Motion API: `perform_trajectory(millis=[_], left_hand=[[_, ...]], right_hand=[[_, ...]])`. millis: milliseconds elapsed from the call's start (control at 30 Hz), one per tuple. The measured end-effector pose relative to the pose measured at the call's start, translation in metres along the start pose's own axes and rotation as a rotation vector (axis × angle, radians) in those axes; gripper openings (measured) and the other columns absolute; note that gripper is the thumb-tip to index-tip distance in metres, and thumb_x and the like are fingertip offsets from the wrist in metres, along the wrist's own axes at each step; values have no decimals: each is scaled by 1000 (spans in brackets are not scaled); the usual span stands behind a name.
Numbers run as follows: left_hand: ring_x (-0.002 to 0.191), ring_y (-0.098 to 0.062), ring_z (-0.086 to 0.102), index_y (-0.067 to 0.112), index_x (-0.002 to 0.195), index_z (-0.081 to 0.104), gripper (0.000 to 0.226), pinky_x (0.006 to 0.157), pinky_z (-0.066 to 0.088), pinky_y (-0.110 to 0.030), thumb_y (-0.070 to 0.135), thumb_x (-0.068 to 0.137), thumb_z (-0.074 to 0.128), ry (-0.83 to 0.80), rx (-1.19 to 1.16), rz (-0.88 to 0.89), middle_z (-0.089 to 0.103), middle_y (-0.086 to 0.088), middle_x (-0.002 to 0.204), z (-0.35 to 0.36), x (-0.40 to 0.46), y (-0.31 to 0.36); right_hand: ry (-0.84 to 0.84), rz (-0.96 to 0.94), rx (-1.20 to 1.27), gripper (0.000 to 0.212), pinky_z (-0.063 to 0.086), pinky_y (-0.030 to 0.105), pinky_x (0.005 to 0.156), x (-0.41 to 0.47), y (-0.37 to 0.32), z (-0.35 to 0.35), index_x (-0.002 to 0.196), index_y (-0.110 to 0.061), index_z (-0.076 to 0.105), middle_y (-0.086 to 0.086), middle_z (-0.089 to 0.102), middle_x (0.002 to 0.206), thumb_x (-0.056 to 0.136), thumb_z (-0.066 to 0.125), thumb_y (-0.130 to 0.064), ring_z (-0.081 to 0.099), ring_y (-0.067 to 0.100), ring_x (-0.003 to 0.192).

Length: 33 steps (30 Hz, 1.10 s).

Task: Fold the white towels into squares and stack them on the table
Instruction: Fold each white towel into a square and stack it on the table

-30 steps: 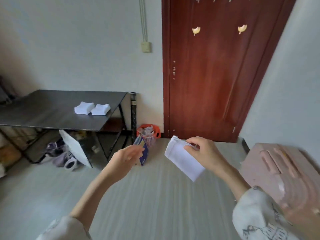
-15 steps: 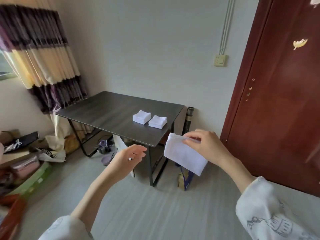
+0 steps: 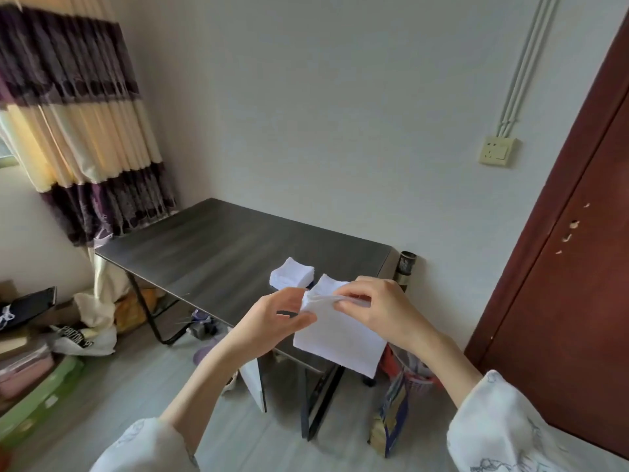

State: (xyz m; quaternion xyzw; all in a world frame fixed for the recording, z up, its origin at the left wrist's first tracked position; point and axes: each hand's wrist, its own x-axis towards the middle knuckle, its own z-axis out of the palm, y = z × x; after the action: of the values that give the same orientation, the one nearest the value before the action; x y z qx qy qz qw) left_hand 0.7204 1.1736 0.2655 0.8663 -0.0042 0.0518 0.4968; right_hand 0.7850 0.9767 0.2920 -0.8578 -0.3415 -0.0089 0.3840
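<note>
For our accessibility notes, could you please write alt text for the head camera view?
A person's left hand and right hand pinch the top edge of a white towel held in the air before a dark table. A folded towel stack lies on the table, near a striped curtain and red-brown door.

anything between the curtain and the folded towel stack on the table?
Head view: only bare dark tabletop lies between the striped curtain and the folded towel stack.

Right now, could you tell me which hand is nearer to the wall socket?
Right. The right hand is below and left of the wall socket; the left hand is farther left, both gripping the white towel.
</note>
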Motion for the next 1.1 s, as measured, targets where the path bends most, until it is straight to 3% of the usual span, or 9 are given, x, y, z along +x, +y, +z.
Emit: perform_trajectory(millis=[100, 167, 333, 500, 567, 733, 900, 1100], left_hand=[[74, -4, 61, 12, 87, 64, 14, 74, 49, -20, 25, 84, 65, 68, 63, 38, 67, -2, 83, -7, 57, -20], [68, -5, 58, 11, 80, 63, 12, 65, 45, -15, 23, 84, 66, 58, 40, 85, 65, -1, 77, -14, 96, -32], [71, -19, 61, 13, 82, 62, 16, 66, 48, -32, 29, 84, 67, -91, -90, 81, 65, -4, 77, -36, 205, -53], [70, -14, 56, 12, 84, 56, 31, 65, 43, -31, 42, 83, 61, -253, -148, 86, 60, -3, 76, -35, 302, -54], [73, -16, 58, 8, 87, 55, 31, 68, 44, -32, 38, 86, 60, -310, -201, 64, 62, -5, 79, -26, 333, -57], [76, -19, 61, 7, 89, 52, 19, 69, 48, -35, 25, 91, 54, -299, -267, -43, 65, -7, 84, -3, 401, -85], [70, -10, 64, 11, 88, 55, 15, 60, 51, -27, 26, 91, 55, -262, -246, -238, 68, 4, 77, 30, 449, -135], [60, -3, 62, 16, 91, 62, 10, 52, 50, -20, 23, 92, 55, -265, -199, -444, 65, -4, 79, 55, 475, -192]], right_hand=[[2, 24, 34, 8, 48, 33, 78, 51, 32, 10, 88, -27, 72, -7, 66, 86, 83, 66, -28, 61, 12, 83], [3, 56, 61, 8, 48, 28, 80, 86, 55, 16, 90, -27, 72, -9, 66, 89, 84, 66, -28, 61, 8, 85], [58, 201, 273, 4, 45, 18, 74, 173, 108, 20, 83, -26, 70, -12, 69, 83, 84, 67, -24, 60, 3, 77], [217, 360, 536, 7, 46, 22, 79, 227, 173, 17, 81, -27, 69, -11, 70, 82, 80, 70, -20, 61, 7, 81], [272, 436, 672, 7, 49, 22, 78, 238, 201, 15, 83, -22, 69, -10, 69, 80, 77, 70, -21, 62, 8, 82], [192, 631, 1147, 43, 54, 31, 72, 262, 276, 27, 102, -8, 65, 8, 69, 97, 70, 77, -33, 65, 23, 92], [102, 838, 1133, 28, 53, 38, 76, 282, 331, 49, 117, -7, 57, 10, 64, 104, 92, 54, -19, 63, 26, 98], [78, 1029, 1015, 17, 55, 41, 78, 299, 366, 83, 108, -16, 56, 5, 64, 98, 98, 44, -23, 64, 22, 90]])
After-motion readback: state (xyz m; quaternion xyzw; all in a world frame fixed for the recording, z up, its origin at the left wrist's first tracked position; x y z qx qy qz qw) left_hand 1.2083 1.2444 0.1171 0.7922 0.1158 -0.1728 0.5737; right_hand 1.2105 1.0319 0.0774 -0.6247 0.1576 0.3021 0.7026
